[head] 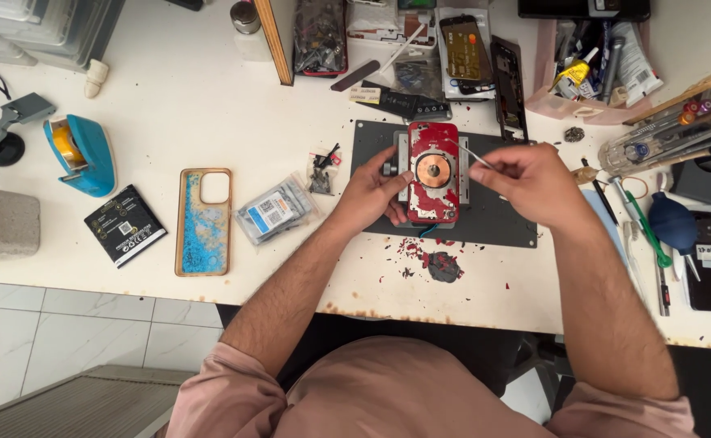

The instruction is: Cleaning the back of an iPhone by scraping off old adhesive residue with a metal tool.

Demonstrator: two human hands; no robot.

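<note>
Pink-sleeved forearms came up from the near edge to a red phone body with flaking back glass and a copper coil (433,172), clamped upright on a dark grey metal mat (497,219), its long axis running near to far. From the left, the left hand (374,193) gripped the phone's left edge, fingers closed on it. From the right, the right hand (526,180) pinched thin metal tweezers (475,156), tip reaching left over the phone's upper right. Red glass flakes (432,259) lay just nearer.
</note>
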